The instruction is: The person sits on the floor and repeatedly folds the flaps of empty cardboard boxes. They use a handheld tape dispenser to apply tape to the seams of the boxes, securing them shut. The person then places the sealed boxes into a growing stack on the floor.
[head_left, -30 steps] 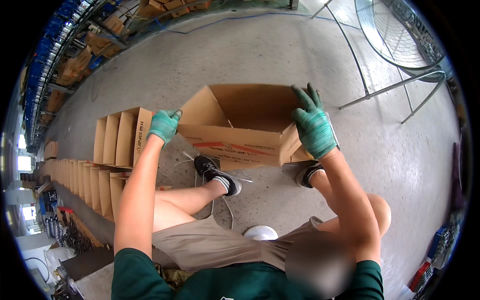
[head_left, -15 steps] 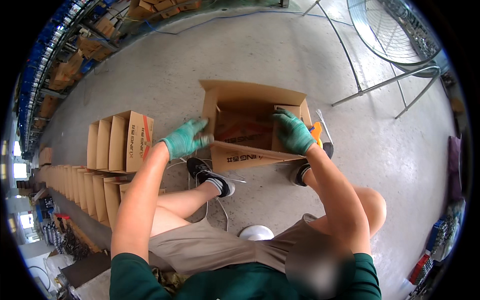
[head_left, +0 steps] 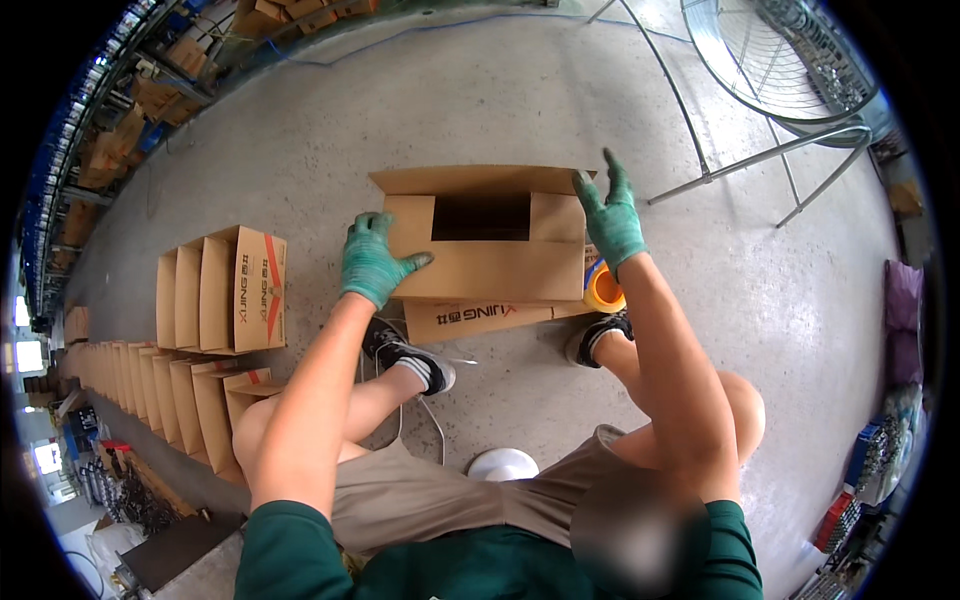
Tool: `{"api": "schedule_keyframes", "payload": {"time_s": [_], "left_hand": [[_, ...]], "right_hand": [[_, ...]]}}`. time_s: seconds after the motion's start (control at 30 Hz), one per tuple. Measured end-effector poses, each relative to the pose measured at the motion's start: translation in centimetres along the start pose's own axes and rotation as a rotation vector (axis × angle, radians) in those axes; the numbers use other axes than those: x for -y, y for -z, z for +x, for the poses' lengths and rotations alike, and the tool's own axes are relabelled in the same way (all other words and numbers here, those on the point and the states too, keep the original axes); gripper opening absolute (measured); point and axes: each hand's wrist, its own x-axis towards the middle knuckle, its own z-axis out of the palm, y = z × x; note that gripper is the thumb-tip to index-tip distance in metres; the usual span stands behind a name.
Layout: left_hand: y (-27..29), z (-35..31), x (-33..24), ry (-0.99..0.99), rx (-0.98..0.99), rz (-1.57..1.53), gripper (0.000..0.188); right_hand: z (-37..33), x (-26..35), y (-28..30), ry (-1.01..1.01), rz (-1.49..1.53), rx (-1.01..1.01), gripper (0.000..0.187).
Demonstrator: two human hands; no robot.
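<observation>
A brown cardboard box (head_left: 505, 270) stands on the floor between my feet. Its two side flaps and the near flap are folded inward, leaving a dark opening in the middle. The far flap (head_left: 480, 180) sticks outward. My left hand (head_left: 375, 262), in a green glove, rests against the box's left side, thumb stretched over the near flap and fingers apart. Beside the far right corner my right hand (head_left: 613, 212), also gloved, is open with fingers spread, its fingertips close to the far flap's end. A yellow-orange tape roll (head_left: 604, 290) is by the box's right side.
To my left stand open cartons (head_left: 218, 290) and a long row of cartons (head_left: 160, 395). A large round fan (head_left: 775, 65) on a metal stand is at the far right. Loose white strapping (head_left: 440, 430) lies near my left shoe. Shelving with boxes (head_left: 130, 130) lines the far left.
The box's side flaps and near flap have folded inward. My right hand has left the box's inside for its far right corner. My left hand has come onto the left side.
</observation>
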Motion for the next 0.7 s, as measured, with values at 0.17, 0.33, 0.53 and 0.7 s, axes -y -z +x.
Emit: {"api": "schedule_keyframes", "payload": {"time_s": [0.17,0.33,0.53,0.7], "left_hand": [[-4.6,-1.4,3.1,0.145,-0.059,-0.763,0.125],[-3.4,-2.9,2.8,0.134,-0.052,-0.949,0.096],[-4.5,-2.5,4.5,0.195,0.042,-0.699,0.060],[-4.9,-2.8,5.0,0.140,-0.009,-0.748,0.063]], "right_hand": [[-1.0,-2.7,-1.2,-0.201,0.231,0.222,0.037],[-3.5,-7.1,-2.4,0.242,-0.039,0.256,0.039],[-3.4,-7.0,-2.7,0.151,-0.033,0.332,0.057],[-4.0,-5.7,-2.6,0.013,0.249,0.343,0.061]]}}
